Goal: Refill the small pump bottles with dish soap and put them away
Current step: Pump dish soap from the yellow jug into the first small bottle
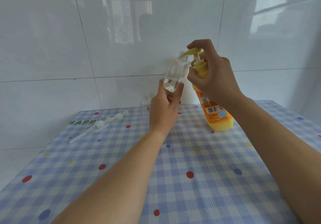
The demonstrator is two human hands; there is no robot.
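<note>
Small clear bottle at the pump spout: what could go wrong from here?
1. The small clear bottle is tilted and gripped only near its base by the left hand. Its narrow mouth could slip off the spout, and soap may spill on the tablecloth.
2. The right hand pumps a leaning dish soap bottle, which might skid or tip.

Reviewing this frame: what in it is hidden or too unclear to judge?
1. Head view, second small clear plastic bottle: right side hidden behind the left hand.
2. Head view, tall yellow dish soap bottle: label print too small to read.
3. Head view, yellow pump nozzle at the held clear square bottle: soap flow too small to tell.
</note>
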